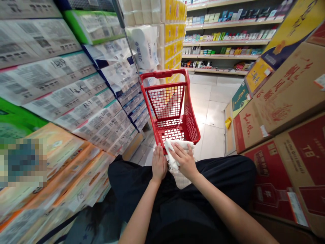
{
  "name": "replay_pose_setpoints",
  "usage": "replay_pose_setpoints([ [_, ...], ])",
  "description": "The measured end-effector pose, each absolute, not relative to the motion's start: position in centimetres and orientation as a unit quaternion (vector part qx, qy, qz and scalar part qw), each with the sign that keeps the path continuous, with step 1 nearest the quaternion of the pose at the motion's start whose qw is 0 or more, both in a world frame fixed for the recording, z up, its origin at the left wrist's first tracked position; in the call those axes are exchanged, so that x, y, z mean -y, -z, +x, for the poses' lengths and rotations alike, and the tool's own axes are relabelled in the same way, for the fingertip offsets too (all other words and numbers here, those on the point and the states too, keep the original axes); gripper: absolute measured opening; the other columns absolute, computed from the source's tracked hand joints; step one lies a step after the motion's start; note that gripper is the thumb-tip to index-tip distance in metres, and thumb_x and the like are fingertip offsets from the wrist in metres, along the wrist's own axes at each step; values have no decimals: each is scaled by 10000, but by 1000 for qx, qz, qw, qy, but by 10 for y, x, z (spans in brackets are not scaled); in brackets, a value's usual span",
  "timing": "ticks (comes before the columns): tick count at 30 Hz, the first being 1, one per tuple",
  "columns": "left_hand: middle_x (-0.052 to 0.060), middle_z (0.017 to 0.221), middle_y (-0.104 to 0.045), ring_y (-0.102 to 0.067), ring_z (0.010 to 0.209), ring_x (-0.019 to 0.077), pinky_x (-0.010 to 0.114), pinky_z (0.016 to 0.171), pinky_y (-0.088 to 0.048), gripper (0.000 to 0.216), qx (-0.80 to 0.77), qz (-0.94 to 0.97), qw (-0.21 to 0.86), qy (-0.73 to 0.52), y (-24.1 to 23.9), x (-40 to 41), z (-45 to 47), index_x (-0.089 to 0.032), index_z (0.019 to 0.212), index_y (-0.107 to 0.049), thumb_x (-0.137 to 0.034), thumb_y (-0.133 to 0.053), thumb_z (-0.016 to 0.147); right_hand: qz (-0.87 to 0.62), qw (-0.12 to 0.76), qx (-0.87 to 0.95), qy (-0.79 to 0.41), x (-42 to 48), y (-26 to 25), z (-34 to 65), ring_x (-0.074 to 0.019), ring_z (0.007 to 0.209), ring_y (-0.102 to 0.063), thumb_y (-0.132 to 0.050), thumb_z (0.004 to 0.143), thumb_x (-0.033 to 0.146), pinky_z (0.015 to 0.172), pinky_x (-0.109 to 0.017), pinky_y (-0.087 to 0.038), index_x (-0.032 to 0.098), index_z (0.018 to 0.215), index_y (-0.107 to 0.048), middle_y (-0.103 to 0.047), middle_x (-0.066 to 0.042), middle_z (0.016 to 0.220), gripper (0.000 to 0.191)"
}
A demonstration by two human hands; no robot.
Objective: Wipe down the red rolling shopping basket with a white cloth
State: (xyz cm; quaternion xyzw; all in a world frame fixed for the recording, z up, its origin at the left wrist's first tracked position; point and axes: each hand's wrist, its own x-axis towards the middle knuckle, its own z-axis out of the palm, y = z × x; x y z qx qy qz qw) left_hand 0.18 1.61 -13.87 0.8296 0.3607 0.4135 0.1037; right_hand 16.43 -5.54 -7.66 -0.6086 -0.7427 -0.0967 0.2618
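The left hand (159, 163) lies straight-fingered, gripping nothing, at the red basket's (191, 123) near left corner, while the right hand's (185, 159) fingers hold the white cloth (173, 163) against its near edge, where loose folds might snag.

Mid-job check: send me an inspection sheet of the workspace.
Surface: pale glossy tiled floor.
Job's things: red plastic mesh basket; bunched white cloth at its near edge.
Clutter: bluish grey item with dark straps, lower left, too blurred to name.
Hands: left hand flat at the basket's near edge; right hand spread over the cloth.
Cables: nothing seen.
Surroundings: stacked white packs left, brown and red cardboard boxes right, stocked beige shelves ahead.
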Motion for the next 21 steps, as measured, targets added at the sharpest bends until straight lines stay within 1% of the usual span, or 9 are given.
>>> replay_pose_setpoints([
  [3, 113, 1626, -242, -164, 1518, 237, 474, 1212, -242, 638, -367, 830, 98, -409, 137, -14, 4, -205, 1569, -125, -169, -369, 981, -620, 285, 721, 120, 66, 82, 196, -213, 1402, -423, -425, 921, 141, 1219, -507, 31, 265, 1425, -485, -501, -57, 1481, 523],
  [6, 109, 1626, -242, -159, 1519, 239, 467, 1212, -242, 649, -370, 831, 93, -406, 138, -15, 5, -202, 1570, -118, -159, -372, 975, -645, 303, 687, 143, 73, 82, 232, -221, 1370, -469, -447, 937, 170, 1220, -503, -6, 266, 1398, -517, -547, -63, 1441, 476],
  [9, 101, 1630, -232, -159, 1519, 242, 471, 1212, -246, 654, -366, 830, 91, -412, 140, -16, 5, -209, 1570, -120, -158, -379, 972, -660, 311, 664, 164, 77, 81, 258, -234, 1370, -471, -497, 930, 197, 1217, -494, -42, 270, 1375, -540, -577, -60, 1412, 453],
  [11, 98, 1633, -226, -158, 1519, 244, 476, 1212, -244, 657, -363, 828, 91, -418, 140, -16, 5, -213, 1570, -121, -157, -383, 970, -666, 318, 654, 167, 77, 82, 263, -240, 1382, -455, -500, 924, 195, 1212, -493, -64, 275, 1373, -543, -579, -57, 1410, 457],
  [15, 108, 1633, -222, -155, 1520, 243, 480, 1214, -234, 654, -361, 826, 98, -422, 142, -17, 6, -202, 1568, -130, -160, -386, 968, -678, 351, 626, 159, 73, 91, 235, -250, 1380, -457, -451, 901, 138, 1204, -516, -63, 257, 1407, -512, -570, -81, 1417, 523],
  [18, 112, 1630, -230, -149, 1521, 244, 495, 1214, -227, 647, -357, 823, 107, -428, 143, -17, 6, -207, 1567, -139, -164, -384, 970, -661, 358, 647, 130, 64, 93, 193, -244, 1371, -467, -441, 882, 121, 1206, -525, 1, 258, 1416, -498, -547, -77, 1441, 555],
  [21, 116, 1625, -245, -155, 1520, 244, 495, 1209, -240, 651, -354, 821, 111, -434, 144, -17, 4, -220, 1567, -147, -197, -413, 973, -636, 343, 684, 97, 49, 85, 150, -223, 1390, -440, -468, 883, 147, 1212, -500, 49, 250, 1441, -463, -510, -73, 1474, 567],
])
